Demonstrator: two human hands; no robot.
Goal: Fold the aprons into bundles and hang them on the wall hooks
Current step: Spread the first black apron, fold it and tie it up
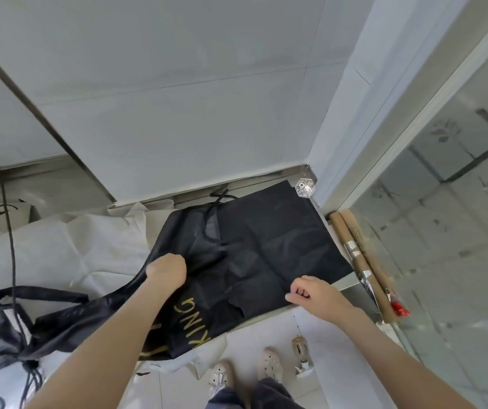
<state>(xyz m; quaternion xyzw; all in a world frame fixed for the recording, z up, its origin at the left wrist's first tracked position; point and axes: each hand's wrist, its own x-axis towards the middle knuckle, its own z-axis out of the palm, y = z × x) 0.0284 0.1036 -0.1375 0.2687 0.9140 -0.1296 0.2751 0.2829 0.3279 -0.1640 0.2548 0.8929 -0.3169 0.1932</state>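
Observation:
A black apron (266,246) with gold lettering lies spread on the floor in front of the wall, partly folded over itself, its black ties near the wall base. My left hand (167,271) is curled on the apron's left part, bunching the fabric; its fingertips are hidden. My right hand (310,290) pinches the apron's lower right edge with curled fingers. A beige apron (68,249) lies flat under and to the left of the black one. No wall hooks are in view.
More black fabric (9,329) with cords is heaped at the lower left. Cardboard tubes (361,261) lie along the glass door (443,216) on the right. A clear knob (305,187) sits in the corner. A small figurine (301,349) stands beside my feet (245,370).

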